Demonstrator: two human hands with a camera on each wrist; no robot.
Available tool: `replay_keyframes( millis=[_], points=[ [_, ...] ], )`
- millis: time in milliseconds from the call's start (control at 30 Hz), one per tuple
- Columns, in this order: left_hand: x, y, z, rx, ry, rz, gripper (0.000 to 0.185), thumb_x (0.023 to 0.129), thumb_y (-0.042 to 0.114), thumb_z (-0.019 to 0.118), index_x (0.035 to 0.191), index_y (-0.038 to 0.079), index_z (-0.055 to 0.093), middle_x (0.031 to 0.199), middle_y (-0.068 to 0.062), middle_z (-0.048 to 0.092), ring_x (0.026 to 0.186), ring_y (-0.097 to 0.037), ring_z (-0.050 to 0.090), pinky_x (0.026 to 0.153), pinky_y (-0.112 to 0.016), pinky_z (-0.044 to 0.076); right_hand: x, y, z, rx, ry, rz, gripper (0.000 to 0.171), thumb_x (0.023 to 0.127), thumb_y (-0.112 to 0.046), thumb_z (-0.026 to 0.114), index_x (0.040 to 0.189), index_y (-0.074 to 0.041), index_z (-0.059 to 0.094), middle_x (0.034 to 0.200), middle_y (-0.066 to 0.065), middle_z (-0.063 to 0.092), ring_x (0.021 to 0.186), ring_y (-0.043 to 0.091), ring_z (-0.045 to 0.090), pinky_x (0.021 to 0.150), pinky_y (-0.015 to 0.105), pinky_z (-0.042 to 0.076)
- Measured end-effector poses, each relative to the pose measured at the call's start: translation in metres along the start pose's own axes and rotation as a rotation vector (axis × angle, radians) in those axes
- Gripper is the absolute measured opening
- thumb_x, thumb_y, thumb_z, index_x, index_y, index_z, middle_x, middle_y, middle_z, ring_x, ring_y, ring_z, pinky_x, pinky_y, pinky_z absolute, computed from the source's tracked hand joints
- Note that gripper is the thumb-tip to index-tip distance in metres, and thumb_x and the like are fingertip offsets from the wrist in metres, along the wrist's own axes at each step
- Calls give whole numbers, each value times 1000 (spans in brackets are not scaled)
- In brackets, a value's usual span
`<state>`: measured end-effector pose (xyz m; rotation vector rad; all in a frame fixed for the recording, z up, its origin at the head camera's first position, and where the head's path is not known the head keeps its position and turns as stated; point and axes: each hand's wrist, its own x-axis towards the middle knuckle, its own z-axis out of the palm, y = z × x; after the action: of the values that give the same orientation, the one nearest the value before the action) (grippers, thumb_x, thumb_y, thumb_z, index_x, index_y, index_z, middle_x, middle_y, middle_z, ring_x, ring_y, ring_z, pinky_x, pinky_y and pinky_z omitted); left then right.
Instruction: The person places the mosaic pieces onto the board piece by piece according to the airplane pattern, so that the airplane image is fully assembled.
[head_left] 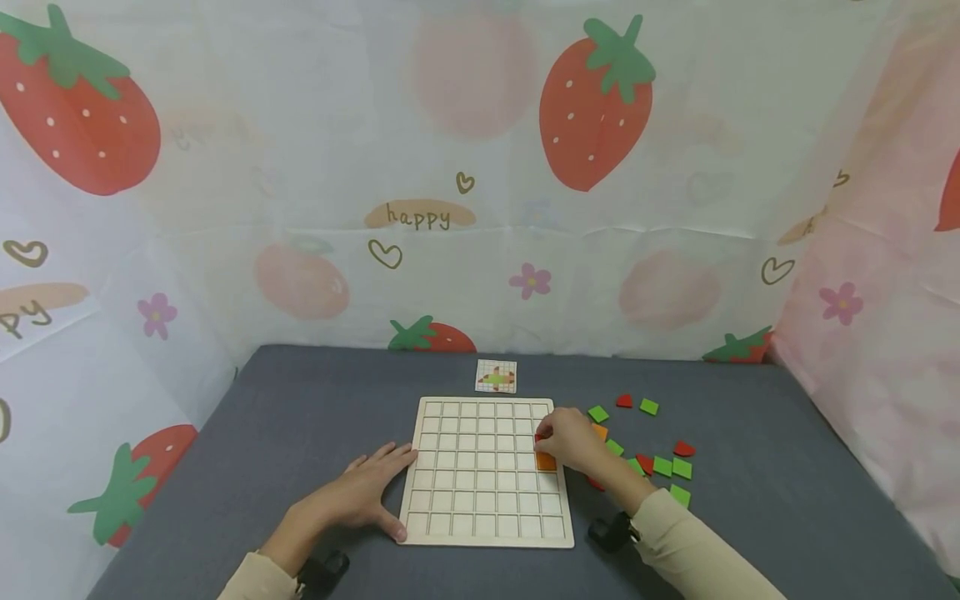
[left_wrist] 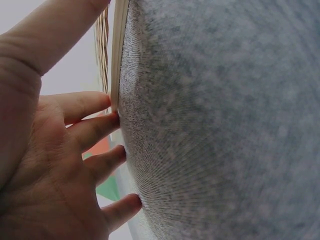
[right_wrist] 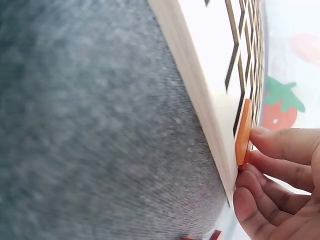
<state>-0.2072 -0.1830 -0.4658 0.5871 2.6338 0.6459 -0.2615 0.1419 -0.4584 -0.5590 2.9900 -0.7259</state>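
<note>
An orange tile (head_left: 546, 461) lies on the gridded board (head_left: 486, 537), in its rightmost column, with a red piece (head_left: 537, 437) at the next cell beyond. The thumb and forefinger of the right hand (head_left: 573, 439) appear to pinch that red piece, though the hand hides part of it, so whether it is fully seated cannot be told. Work on the board looks barely begun: the other cells in view hold no piece. The left hand (head_left: 362, 490) has its grip released, fingers spread and touching the board's left edge.

Much seems left to do. Green squares (head_left: 680, 497), further red pieces (head_left: 683, 448) and an orange one (head_left: 599, 432) lie loose on the table (head_left: 330, 400) to the right, some partly behind the right arm. Just past the far edge lies a small card (head_left: 496, 376) showing a coloured figure on a grid.
</note>
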Motion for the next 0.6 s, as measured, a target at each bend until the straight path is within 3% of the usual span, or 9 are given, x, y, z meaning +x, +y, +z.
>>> replay_keyframes(
  millis=[367, 600],
  points=[
    [0, -1, -1, -6, 0, 11, 110, 51, 54, 76, 142, 14, 29, 149, -8, 26, 139, -33, 16, 104, -62, 15, 3, 1, 1, -1, -16, 54, 8, 74, -18, 72, 79, -11, 72, 79, 0, 66, 72, 12, 58, 61, 25, 47],
    [1, -2, 0, -5, -15, 3, 111, 51, 55, 76, 143, 16, 27, 150, -8, 25, 140, -33, 15, 104, -62, 15, -2, 13, -9, 104, -8, 74, 19, 78, -18, 68, 93, -6, 70, 87, 3, 65, 77, 12, 58, 65, 26, 49]
  ],
)
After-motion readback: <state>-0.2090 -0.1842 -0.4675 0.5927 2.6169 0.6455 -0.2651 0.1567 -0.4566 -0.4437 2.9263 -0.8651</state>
